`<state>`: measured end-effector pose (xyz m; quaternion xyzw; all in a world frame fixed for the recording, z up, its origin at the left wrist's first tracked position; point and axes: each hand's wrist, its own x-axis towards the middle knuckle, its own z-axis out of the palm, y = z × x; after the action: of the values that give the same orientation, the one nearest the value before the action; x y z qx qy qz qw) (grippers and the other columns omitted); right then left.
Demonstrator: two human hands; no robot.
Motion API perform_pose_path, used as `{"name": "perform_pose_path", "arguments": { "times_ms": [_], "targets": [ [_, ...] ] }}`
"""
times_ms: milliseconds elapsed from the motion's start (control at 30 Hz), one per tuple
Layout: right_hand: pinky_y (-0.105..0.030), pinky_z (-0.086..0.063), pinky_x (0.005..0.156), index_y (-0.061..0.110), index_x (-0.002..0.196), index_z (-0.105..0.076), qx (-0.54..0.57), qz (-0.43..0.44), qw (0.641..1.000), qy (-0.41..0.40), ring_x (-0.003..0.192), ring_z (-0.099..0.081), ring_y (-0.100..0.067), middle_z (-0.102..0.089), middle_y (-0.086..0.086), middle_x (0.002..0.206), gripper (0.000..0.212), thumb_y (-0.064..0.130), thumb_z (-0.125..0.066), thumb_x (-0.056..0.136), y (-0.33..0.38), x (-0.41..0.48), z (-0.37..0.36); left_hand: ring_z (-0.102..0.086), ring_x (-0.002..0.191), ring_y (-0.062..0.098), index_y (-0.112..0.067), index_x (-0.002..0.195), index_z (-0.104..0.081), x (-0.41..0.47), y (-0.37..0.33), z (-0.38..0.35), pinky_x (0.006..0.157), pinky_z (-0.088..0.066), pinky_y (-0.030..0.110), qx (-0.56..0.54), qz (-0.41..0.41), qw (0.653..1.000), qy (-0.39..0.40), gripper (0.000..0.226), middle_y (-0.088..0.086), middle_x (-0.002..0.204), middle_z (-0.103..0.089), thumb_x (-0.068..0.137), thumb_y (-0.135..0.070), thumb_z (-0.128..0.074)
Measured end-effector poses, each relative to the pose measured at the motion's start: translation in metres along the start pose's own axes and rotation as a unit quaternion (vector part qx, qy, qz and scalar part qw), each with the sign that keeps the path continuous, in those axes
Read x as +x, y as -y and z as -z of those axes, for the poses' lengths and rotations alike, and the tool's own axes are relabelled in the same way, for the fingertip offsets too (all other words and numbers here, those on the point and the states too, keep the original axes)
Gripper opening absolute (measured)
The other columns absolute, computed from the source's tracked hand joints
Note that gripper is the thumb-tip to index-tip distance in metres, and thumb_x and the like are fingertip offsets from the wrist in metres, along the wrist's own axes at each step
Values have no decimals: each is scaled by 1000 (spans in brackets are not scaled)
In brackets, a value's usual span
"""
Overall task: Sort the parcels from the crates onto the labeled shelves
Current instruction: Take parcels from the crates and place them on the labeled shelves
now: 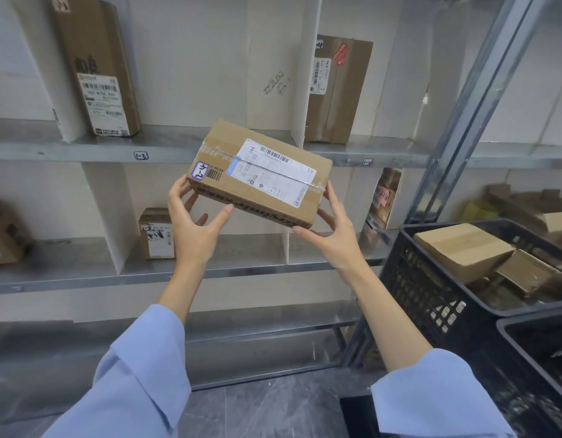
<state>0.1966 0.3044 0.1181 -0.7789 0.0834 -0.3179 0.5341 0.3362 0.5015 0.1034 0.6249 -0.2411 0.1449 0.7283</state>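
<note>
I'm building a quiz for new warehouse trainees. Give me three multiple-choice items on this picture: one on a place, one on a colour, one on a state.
1. Where is the black crate relative to the held parcel? A left B right C above
2. What colour are the sleeves? A red B light blue C green
3. The held parcel is: A on a shelf B in the crate C gripped by left hand and right hand
Answers: B, it stands lower right; B, both cuffs are light blue; C, both hands hold it midair.

Even, soft indoor light; wide-angle bending and blur at edges.
</note>
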Motion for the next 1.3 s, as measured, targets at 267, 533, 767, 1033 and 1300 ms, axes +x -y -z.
{"name": "perform_pose_path", "arguments": {
  "times_ms": [267, 533, 767, 1033, 1300],
  "targets": [
    [-36, -54, 98, 47, 140, -33, 85, -16, 996, -16, 115, -57, 8, -42, 35, 136, 63, 44, -69, 87, 1, 0, -1, -38, 135, -2, -16, 149, -28, 6, -10, -11, 99, -50, 28, -38, -26, 999, 6, 90, 3, 150, -34, 78, -12, -82],
    [-11, -47, 85, 50, 146, -13, 79, -30, 996, 2, 109, -57, 14, -36, 36, 135, 92, 37, -78, 82, 0, -4, 2, -48, 132, 28, -15, 145, -22, 1, -15, -22, 89, -53, 22, -46, -34, 998, 18, 94, 1, 154, -24, 74, -5, -83],
    [-8, -38, 77, 49, 150, 0, 67, -21, 997, 6, 97, -51, 28, -31, 37, 129, 114, 32, -85, 75, 7, -5, -2, -57, 121, 5, -20, 148, -28, -10, -24, -27, 88, -52, 18, -48, -51, 995, 69, 87, -3, 153, -34, 79, -7, -79],
    [-41, -54, 96, 47, 129, -28, 154, -5, 988, 8, 111, -67, -15, -39, 7, 148, 83, 20, -83, 74, 2, -12, -3, -36, 140, 8, -19, 151, -28, -22, -21, -30, 107, -44, 28, -29, -61, 988, 139, 79, -5, 150, -40, 85, -10, -70],
    [-40, -55, 95, 36, 117, -35, 145, -78, 986, 17, 115, -62, -19, -53, -4, 133, 42, 22, -67, 93, -12, -14, 1, -44, 129, -7, -28, 140, -35, -25, -16, -17, 99, -41, 11, -39, -16, 983, 176, 71, -11, 148, -42, 80, -29, -72]
  ]
}}
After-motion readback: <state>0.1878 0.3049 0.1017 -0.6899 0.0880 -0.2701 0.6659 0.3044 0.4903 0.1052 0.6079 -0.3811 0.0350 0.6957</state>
